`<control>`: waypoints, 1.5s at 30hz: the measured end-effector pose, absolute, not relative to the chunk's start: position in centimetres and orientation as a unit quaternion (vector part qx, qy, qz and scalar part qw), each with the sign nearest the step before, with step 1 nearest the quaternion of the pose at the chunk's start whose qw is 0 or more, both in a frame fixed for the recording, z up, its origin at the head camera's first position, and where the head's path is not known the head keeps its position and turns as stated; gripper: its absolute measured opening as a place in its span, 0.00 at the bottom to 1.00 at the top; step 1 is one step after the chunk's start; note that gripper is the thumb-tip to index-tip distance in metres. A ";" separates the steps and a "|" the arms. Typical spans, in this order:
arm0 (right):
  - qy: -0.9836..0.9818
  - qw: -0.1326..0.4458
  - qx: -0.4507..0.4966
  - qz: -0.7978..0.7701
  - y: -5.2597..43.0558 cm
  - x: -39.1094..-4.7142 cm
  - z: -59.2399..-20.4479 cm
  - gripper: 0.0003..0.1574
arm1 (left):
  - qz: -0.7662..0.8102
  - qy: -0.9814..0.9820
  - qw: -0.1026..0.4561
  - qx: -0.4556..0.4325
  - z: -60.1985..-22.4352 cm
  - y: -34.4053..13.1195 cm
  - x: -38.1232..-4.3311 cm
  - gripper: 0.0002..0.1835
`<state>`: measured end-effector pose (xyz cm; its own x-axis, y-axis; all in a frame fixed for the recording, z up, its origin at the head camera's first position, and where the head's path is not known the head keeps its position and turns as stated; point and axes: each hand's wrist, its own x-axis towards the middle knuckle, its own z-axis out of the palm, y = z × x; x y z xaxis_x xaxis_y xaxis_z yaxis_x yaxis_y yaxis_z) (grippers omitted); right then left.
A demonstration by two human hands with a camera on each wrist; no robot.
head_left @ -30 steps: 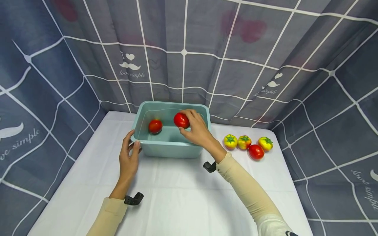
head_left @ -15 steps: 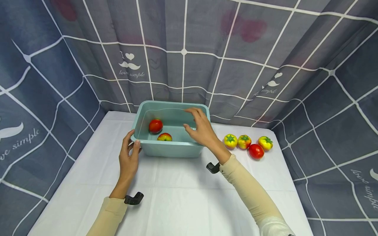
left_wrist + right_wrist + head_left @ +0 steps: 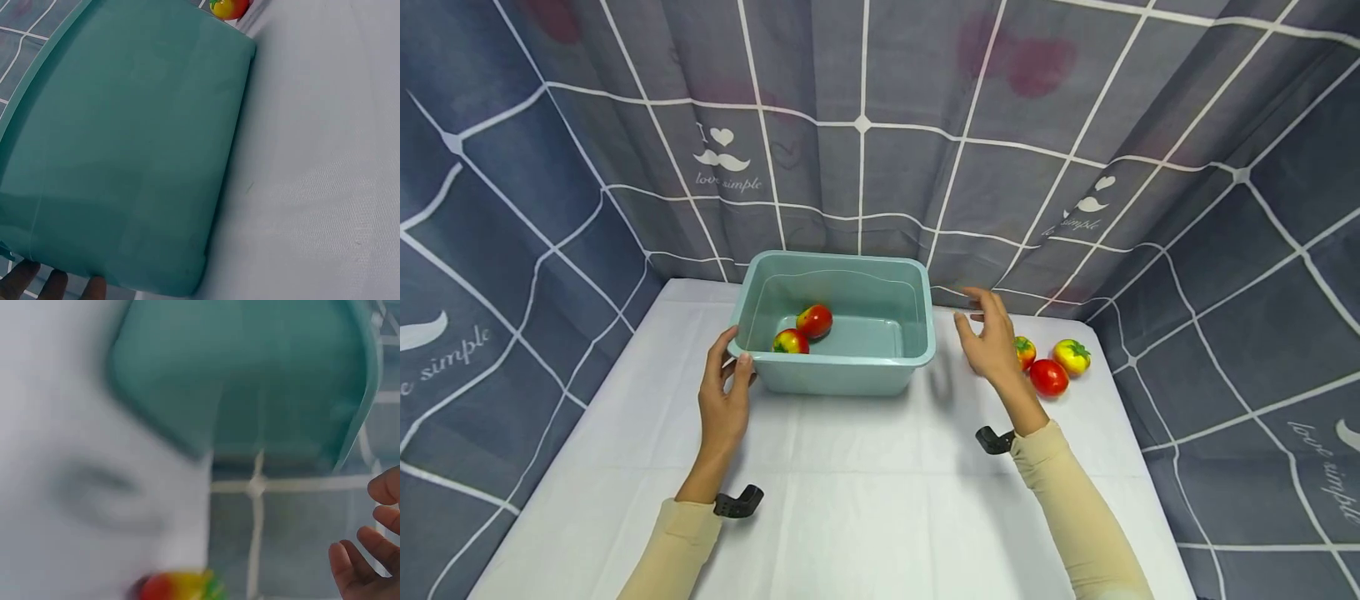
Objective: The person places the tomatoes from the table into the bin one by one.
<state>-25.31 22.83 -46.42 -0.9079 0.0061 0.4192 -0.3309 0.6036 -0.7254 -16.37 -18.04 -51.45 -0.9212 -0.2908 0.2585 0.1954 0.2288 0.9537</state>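
Note:
My left hand (image 3: 724,408) holds the front left corner of a light blue-green plastic bin (image 3: 835,375), thumb on the front and fingers along the side. In the left wrist view, its fingertips (image 3: 53,286) show at the bin's end. Two red-and-yellow tomatoes lie inside: one tomato (image 3: 815,321) behind, the other tomato (image 3: 791,342) near the front wall. To the bin's right, my right hand (image 3: 996,346) hovers with fingers apart and nothing in them. Beside it are a red tomato (image 3: 1048,377), a yellow tomato (image 3: 1072,357) and a partly hidden red-yellow tomato (image 3: 1025,352).
A white cloth covers the table (image 3: 850,500). Grey-blue curtains with white lines, such as the back curtain (image 3: 820,167), hang around its back and sides. The bin stands close to the back curtain.
My right hand has let go of a tomato inside the bin and moved out to the right. The two tomatoes in the bin have shifted. My left hand stays on the corner.

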 end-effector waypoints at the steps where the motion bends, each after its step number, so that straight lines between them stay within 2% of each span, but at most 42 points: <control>1: -0.878 0.186 0.076 0.435 23.6 -25.1 -47.0 0.28 | -0.621 -0.758 0.196 0.031 -51.4 -18.1 -16.4 0.27; 9: -0.911 0.137 -0.023 0.389 27.1 -24.2 -52.5 0.33 | -0.615 -0.765 0.189 0.038 -51.6 -18.3 -16.3 0.29; 20: -0.923 0.115 -0.050 0.365 26.8 -23.9 -56.8 0.43 | -0.614 -0.767 0.179 0.050 -52.3 -18.1 -16.5 0.29; 35: -0.919 0.111 -0.060 0.374 26.7 -23.8 -56.9 0.45 | -0.610 -0.770 0.184 0.041 -51.7 -17.9 -16.1 0.28; 45: -0.897 0.180 -0.010 0.403 25.4 -24.1 -53.0 0.43 | -0.609 -0.769 0.191 0.039 -51.7 -18.1 -16.2 0.28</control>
